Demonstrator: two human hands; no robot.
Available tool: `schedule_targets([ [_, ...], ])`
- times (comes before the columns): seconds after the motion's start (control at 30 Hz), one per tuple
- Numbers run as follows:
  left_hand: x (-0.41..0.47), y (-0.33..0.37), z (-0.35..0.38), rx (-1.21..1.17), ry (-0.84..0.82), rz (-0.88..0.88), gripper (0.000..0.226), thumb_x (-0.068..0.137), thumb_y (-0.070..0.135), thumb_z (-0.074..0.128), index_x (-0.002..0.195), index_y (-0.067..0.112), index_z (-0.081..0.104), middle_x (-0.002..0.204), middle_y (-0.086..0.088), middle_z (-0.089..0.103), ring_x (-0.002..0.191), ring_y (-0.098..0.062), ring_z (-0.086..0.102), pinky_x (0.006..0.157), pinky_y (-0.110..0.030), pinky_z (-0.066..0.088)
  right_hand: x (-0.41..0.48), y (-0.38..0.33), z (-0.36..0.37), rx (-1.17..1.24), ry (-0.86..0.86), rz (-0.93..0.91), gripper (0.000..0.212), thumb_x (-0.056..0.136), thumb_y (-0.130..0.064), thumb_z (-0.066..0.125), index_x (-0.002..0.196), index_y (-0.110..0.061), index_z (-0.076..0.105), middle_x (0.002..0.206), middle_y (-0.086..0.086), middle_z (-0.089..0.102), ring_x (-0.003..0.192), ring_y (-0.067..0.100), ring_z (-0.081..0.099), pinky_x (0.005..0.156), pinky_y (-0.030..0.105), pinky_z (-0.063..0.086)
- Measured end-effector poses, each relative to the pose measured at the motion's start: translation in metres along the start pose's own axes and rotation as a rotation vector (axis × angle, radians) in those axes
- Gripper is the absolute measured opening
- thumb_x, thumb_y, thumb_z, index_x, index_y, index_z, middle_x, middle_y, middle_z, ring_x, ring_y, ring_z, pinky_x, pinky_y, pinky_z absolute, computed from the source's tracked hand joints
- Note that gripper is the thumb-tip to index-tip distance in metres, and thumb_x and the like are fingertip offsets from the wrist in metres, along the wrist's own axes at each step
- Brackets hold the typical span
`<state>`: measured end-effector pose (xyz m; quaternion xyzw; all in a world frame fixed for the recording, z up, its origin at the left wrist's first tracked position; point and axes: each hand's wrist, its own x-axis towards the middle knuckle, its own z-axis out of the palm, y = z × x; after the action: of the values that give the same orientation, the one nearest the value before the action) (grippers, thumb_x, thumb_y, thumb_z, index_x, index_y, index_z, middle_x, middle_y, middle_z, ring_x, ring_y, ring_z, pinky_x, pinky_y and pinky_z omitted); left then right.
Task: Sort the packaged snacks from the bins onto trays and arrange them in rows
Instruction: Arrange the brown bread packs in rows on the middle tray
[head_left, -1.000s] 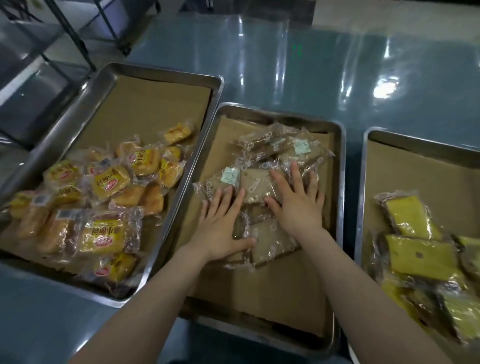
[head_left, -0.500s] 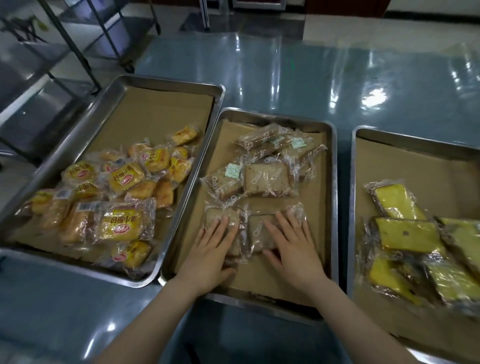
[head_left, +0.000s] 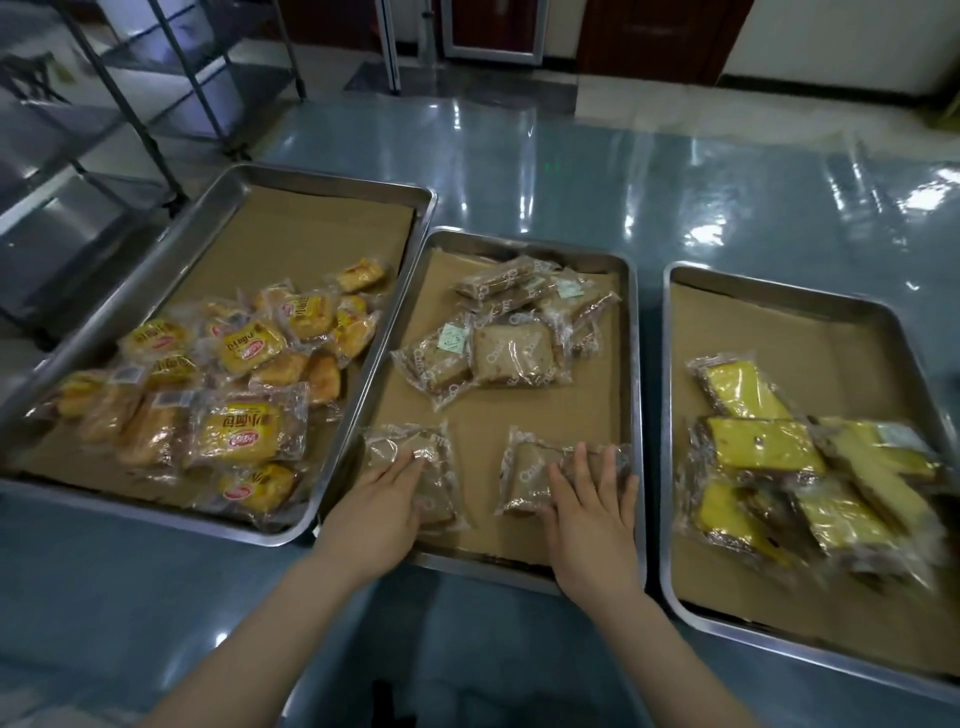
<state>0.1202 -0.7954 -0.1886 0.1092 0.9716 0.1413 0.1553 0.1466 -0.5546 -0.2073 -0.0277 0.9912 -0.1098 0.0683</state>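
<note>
Now, two snacks lie apart at the near end of the middle tray (head_left: 636, 364).
Left hand (head_left: 379, 506) rests flat, fingers straight, on the left packet (head_left: 397, 441); right hand (head_left: 592, 522) likewise on the right packet (head_left: 527, 470).

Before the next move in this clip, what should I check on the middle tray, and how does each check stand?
1. Left hand lies flat on the near-left clear-wrapped brown cake packet: ok.
2. Right hand lies flat on the near-right brown packet: ok.
3. Both packets sit inside the middle steel tray: ok.
4. Near row filled: not ok, bare brown paper liner shows between them.
5. Other brown packets in rows: not ok, heaped at the far end.
6. One packet or two under the right hand: cannot tell.
</note>
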Motion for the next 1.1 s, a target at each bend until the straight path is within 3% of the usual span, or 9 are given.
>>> schedule_targets([
  [0.17, 0.009, 0.01, -0.003, 0.125, 0.01, -0.045, 0.057, 0.094, 0.009, 0.04, 0.148, 0.01, 0.022, 0.157, -0.006, 0.016, 0.138, -0.025, 0.021, 0.11, -0.026, 0.018, -0.003, 0.0, 0.0, 0.048, 0.079, -0.153, 0.052, 0.093, -0.017, 0.056, 0.14, -0.036, 0.044, 0.159, 0.006, 0.014, 0.145, 0.034, -0.009, 0.115, 0.052, -0.005],
  [0.33, 0.026, 0.048, -0.011, -0.024, -0.073, -0.286, 0.044, 0.096, 0.024, 0.045, 0.134, 0.004, 0.045, 0.156, -0.016, -0.003, 0.14, -0.034, 0.013, 0.11, -0.04, 0.022, 0.002, 0.003, 0.007, 0.039, 0.0, -0.06, 0.071, 0.098, -0.046, 0.038, 0.146, -0.046, -0.014, 0.158, 0.002, -0.02, 0.138, 0.029, -0.034, 0.112, 0.042, -0.019],
  [0.43, 0.03, 0.057, -0.013, -0.111, -0.209, -0.427, 0.067, 0.098, 0.037, 0.037, 0.145, -0.006, 0.016, 0.153, -0.026, -0.012, 0.139, -0.036, 0.021, 0.107, -0.039, 0.028, 0.001, 0.001, 0.007, 0.061, 0.009, -0.01, 0.071, 0.098, -0.053, 0.03, 0.143, -0.044, -0.023, 0.155, 0.005, -0.027, 0.138, 0.029, -0.034, 0.111, 0.04, -0.019],
  [0.57, 0.013, 0.047, -0.009, 0.038, -0.04, -0.34, 0.054, 0.095, 0.031, 0.043, 0.142, 0.009, 0.028, 0.149, -0.018, 0.019, 0.128, -0.035, 0.035, 0.098, -0.04, 0.038, 0.001, 0.001, 0.006, 0.03, 0.015, -0.047, 0.054, 0.1, -0.049, 0.028, 0.15, -0.045, 0.007, 0.159, 0.004, -0.01, 0.142, 0.027, -0.024, 0.112, 0.039, -0.018],
  [0.67, 0.01, 0.04, -0.003, 0.2, 0.158, -0.165, 0.055, 0.091, 0.028, 0.047, 0.143, 0.021, 0.029, 0.143, -0.013, 0.029, 0.128, -0.033, 0.029, 0.095, -0.039, 0.039, -0.003, -0.003, 0.004, 0.024, 0.072, -0.007, 0.041, 0.098, -0.039, 0.04, 0.139, -0.035, 0.044, 0.157, 0.007, 0.022, 0.146, 0.031, 0.006, 0.115, 0.046, -0.008],
  [0.83, 0.031, 0.029, 0.012, 0.196, -0.018, 0.073, 0.067, 0.092, 0.058, 0.033, 0.145, 0.046, -0.006, 0.155, 0.003, -0.021, 0.14, -0.028, -0.024, 0.11, -0.053, -0.011, -0.005, -0.005, 0.004, -0.012, 0.212, 0.004, 0.04, 0.081, -0.038, 0.068, 0.116, -0.02, 0.062, 0.136, 0.013, 0.054, 0.131, 0.035, 0.043, 0.1, 0.054, 0.036],
  [0.9, 0.036, 0.021, 0.021, 0.183, -0.093, 0.058, 0.067, 0.09, 0.065, 0.027, 0.142, 0.05, -0.013, 0.154, 0.005, -0.024, 0.138, -0.029, -0.027, 0.108, -0.055, -0.016, 0.001, -0.007, 0.002, -0.055, 0.167, -0.012, 0.059, 0.079, -0.049, 0.065, 0.13, -0.024, 0.052, 0.144, 0.015, 0.045, 0.135, 0.037, 0.037, 0.101, 0.056, 0.034],
  [0.97, 0.036, 0.018, 0.028, 0.16, -0.099, 0.011, 0.068, 0.089, 0.067, 0.026, 0.14, 0.052, -0.016, 0.155, 0.004, -0.023, 0.139, -0.03, -0.026, 0.106, -0.057, -0.016, 0.01, -0.008, 0.001, -0.116, 0.073, -0.043, 0.074, 0.083, -0.064, 0.049, 0.147, -0.034, 0.025, 0.158, 0.015, 0.017, 0.143, 0.042, 0.012, 0.109, 0.062, 0.015],
  [1.1, 0.029, 0.022, 0.033, 0.11, -0.109, -0.113, 0.069, 0.086, 0.071, 0.026, 0.137, 0.056, -0.019, 0.152, 0.004, -0.031, 0.136, -0.029, -0.031, 0.102, -0.063, -0.017, 0.024, -0.004, 0.005, -0.15, -0.069, -0.098, 0.075, 0.087, -0.072, 0.03, 0.147, -0.047, -0.008, 0.159, 0.007, -0.016, 0.142, 0.042, -0.018, 0.106, 0.066, -0.013],
])
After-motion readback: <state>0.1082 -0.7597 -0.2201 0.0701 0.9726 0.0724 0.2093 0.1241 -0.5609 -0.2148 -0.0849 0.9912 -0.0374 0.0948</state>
